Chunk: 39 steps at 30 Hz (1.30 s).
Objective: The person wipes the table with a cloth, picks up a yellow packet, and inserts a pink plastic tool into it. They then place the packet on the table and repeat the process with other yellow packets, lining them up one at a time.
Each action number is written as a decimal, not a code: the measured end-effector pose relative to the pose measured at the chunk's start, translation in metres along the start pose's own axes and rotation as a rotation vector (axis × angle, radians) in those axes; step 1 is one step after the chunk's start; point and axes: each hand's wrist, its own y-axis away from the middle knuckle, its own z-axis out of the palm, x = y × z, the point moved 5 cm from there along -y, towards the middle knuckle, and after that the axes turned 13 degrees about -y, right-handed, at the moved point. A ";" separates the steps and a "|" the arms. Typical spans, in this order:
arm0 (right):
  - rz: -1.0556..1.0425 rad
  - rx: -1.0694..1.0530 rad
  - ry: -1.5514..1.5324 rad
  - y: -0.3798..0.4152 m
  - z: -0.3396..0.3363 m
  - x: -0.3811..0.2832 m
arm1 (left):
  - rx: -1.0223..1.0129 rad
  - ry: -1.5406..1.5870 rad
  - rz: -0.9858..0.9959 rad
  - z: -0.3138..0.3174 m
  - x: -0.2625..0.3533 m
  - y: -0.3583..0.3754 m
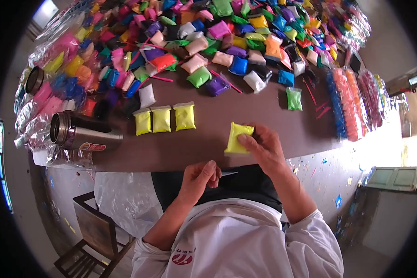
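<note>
My right hand is closed on a yellow packet, thumb on its face, over the table's front part. My left hand is at the table's front edge, fingers curled; whether anything small is inside is hidden. To the left, three yellow packets lie in a row: one, a second touching or close beside it, and a third slightly apart. A white packet lies behind them. On the right is a green packet.
A pile of coloured packets covers the brown table's back. An open metal flask lies at the left, its mouth facing left. Long bundles in clear wrap are at the right. A wooden chair stands below left.
</note>
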 end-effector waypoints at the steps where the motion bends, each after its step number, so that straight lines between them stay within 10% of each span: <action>1: 0.020 -0.001 0.037 -0.013 -0.001 0.004 | 0.024 0.008 0.000 -0.007 0.002 0.003; 3: 0.121 -0.001 0.073 -0.036 0.006 0.002 | 0.078 0.030 -0.013 -0.019 0.005 0.007; 10: -0.642 0.033 0.744 -0.075 0.041 -0.014 | 0.222 0.058 -0.010 -0.054 0.019 0.015; 15: -0.646 -0.240 0.906 -0.063 0.059 0.006 | 0.325 0.095 0.009 -0.076 0.029 0.008; 39: -0.669 -0.306 0.913 -0.110 0.115 -0.049 | -0.079 0.596 0.053 -0.098 0.017 -0.003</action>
